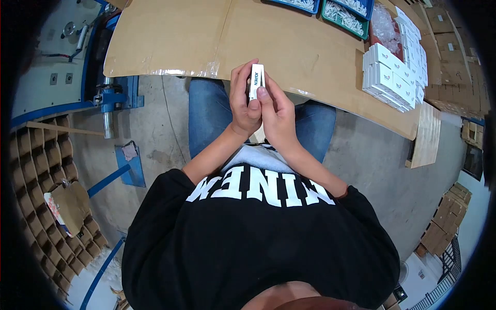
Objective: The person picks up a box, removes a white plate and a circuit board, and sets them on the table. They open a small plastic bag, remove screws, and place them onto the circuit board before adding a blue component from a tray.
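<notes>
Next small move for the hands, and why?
Probably carry the small white box toward the stacked white boxes: the left hand and right hand both hold it, and those similar-looking boxes stand at the table's right side.

Smooth, card-like box (254,78), matt cardboard table cover (279,44), glossy plastic tape (199,71), denim trousers (209,109).

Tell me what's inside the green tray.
A loose heap of small white pieces shows in the green tray. The top ones cover the tray's floor and whatever lies lower; the blue tray at its far side blocks the view further back.
</notes>
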`<action>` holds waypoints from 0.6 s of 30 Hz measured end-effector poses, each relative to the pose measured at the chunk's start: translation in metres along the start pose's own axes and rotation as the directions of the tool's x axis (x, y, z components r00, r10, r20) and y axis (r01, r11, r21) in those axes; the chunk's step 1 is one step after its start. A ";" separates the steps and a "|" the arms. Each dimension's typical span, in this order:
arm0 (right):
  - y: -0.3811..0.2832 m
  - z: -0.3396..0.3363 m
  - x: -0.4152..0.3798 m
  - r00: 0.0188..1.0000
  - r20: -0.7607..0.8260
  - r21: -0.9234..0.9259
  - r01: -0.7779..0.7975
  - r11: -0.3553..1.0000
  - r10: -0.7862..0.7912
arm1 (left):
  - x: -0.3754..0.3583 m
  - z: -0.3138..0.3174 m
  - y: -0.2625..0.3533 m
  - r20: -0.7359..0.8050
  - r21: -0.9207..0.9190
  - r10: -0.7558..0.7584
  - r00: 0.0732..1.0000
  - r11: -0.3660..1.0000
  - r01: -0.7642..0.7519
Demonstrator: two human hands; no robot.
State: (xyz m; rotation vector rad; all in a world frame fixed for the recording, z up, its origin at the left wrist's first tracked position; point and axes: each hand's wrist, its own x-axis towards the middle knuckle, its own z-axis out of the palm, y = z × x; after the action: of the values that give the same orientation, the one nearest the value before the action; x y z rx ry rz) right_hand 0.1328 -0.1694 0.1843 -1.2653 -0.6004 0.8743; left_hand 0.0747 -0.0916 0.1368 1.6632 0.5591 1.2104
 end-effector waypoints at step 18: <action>-0.007 -0.051 0.020 0.948 0.181 -0.231 -0.219 0.948 0.263 | 0.002 0.002 -0.014 0.210 -0.077 -0.092 0.973 0.991 0.110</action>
State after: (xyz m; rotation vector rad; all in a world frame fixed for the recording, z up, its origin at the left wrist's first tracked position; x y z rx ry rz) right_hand 0.1864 -0.1819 0.1782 -1.4685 -0.7277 1.1852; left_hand 0.0799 -0.0847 0.1248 1.6404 0.4494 0.9621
